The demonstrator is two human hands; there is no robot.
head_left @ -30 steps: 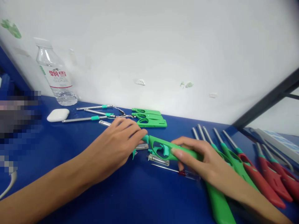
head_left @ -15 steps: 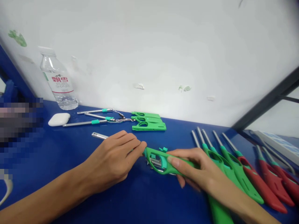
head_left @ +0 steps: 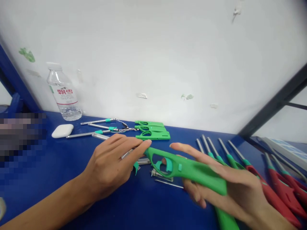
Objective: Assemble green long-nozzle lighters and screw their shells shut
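Observation:
My left hand (head_left: 112, 163) is wrapped round the metal tube end of a green lighter (head_left: 192, 167), with the tube's tip showing beyond my knuckles. Around the lighter's handle is my right hand (head_left: 230, 185), its thumb and fingers on either side of the green body. The teal trigger sits inside the handle's loop. Beneath the lighter, small metal and teal parts (head_left: 163, 175) and a thin screwdriver-like rod (head_left: 169, 183) lie on the blue table (head_left: 134, 207); my hands partly hide them.
Green handle shells (head_left: 153, 135) and wired metal tubes (head_left: 100, 126) lie near the wall. At left are a water bottle (head_left: 67, 99) and a white case (head_left: 62, 131). Several green and red lighters (head_left: 283, 195) lie at right. Another person shows blurred at the left edge.
My right hand has shifted right along the handle and its fingers have spread, showing more of the green body. My left hand keeps its hold. The view has tilted slightly upward.

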